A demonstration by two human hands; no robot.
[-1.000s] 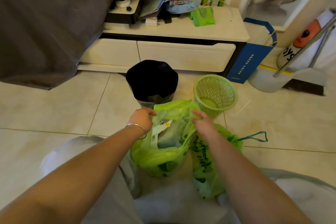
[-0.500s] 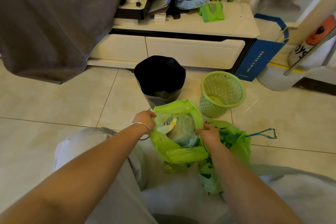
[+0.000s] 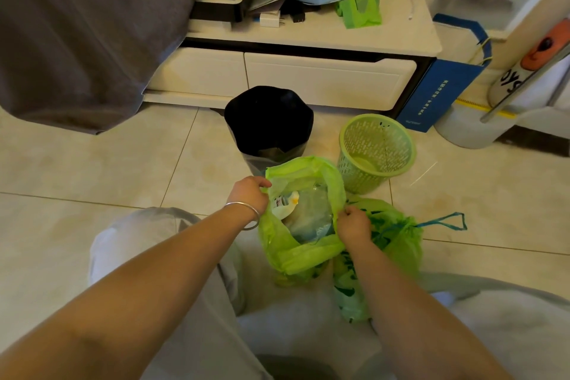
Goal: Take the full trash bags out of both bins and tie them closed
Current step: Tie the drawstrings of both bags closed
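An open green trash bag (image 3: 296,253) full of waste stands on the floor between my knees. My left hand (image 3: 249,194), with a silver bangle on the wrist, pinches the bag's left rim. My right hand (image 3: 353,225) pinches its right rim. A second green bag (image 3: 398,241) lies just to the right, its mouth cinched by a blue drawstring (image 3: 444,222). Behind the bags stand a bin with a black liner (image 3: 268,120) and a green mesh bin (image 3: 376,148) with no bag in it.
A low white cabinet (image 3: 308,77) with drawers runs along the back, cluttered with papers, a charger and a green packet. A grey cloth (image 3: 77,34) hangs at the left. A blue paper bag (image 3: 441,86) leans at the cabinet's right end. Tiled floor lies all around.
Both hands have moved apart along the rim and the bag's mouth now stands wider and more upright. My head has shifted, so the scene sits slightly lower and to the right.
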